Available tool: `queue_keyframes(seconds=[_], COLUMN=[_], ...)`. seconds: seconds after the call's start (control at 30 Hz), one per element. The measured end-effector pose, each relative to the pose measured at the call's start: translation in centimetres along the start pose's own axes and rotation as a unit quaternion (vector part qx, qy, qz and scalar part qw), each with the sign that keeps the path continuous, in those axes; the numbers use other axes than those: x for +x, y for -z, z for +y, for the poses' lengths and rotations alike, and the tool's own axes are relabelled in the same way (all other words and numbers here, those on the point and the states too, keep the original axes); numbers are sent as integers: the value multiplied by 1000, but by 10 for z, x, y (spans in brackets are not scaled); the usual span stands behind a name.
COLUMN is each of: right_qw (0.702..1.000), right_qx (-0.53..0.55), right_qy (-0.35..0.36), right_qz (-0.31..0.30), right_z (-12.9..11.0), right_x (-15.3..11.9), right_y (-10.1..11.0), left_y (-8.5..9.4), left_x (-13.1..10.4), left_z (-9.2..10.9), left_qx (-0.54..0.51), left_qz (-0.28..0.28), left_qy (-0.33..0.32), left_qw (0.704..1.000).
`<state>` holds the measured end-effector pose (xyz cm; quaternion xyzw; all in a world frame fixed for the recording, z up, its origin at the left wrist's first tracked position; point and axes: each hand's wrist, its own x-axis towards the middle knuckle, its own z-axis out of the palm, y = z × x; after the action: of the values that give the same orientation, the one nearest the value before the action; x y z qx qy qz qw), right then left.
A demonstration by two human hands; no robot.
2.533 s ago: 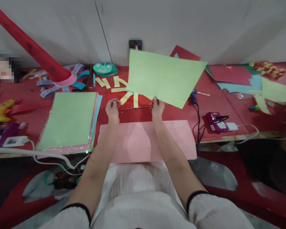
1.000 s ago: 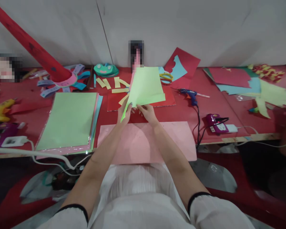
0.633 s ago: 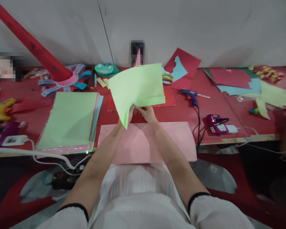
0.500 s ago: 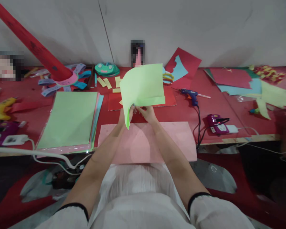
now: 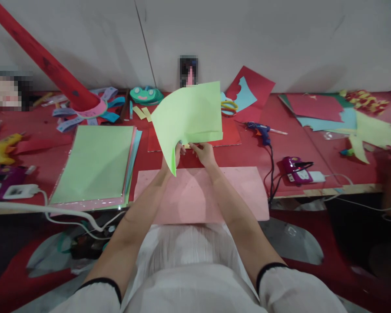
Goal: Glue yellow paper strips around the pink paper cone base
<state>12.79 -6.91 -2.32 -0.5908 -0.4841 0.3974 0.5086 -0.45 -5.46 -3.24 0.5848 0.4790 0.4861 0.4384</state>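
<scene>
Above the left hand (image 5: 178, 153) and right hand (image 5: 204, 154), both pinching its folded near edge, stands one curled green sheet (image 5: 197, 111).

From my station I see a red table (image 5: 247, 159) carrying, left to right, a yellow glue gun (image 5: 3, 149), stacked coloured sheets (image 5: 97, 165), a green frog-faced pouch (image 5: 146, 95), a pink sheet (image 5: 189, 195), a blue glue gun (image 5: 263, 130) and a purple adapter (image 5: 292, 169).
</scene>
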Motion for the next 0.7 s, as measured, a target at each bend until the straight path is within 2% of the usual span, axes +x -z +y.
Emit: queue_keyframes(seconds=[0.33,0.57,0.7], right_qw=[998,992,988], right_qx=[35,74,110], right_qy=[-17,-13,-12], right_qz=[49,105,107], right_z=[4,11,11], right_x=[3,8,9], right_y=[4,11,12], left_y=[0,3,5], left_x=[2,-3,-7], left_z=[-4,21,33], left_qx=[-4,19,38], left_qz=[-7,-4,-4], left_qy=[-4,-24,-38], left_qw=[1000,1000,999])
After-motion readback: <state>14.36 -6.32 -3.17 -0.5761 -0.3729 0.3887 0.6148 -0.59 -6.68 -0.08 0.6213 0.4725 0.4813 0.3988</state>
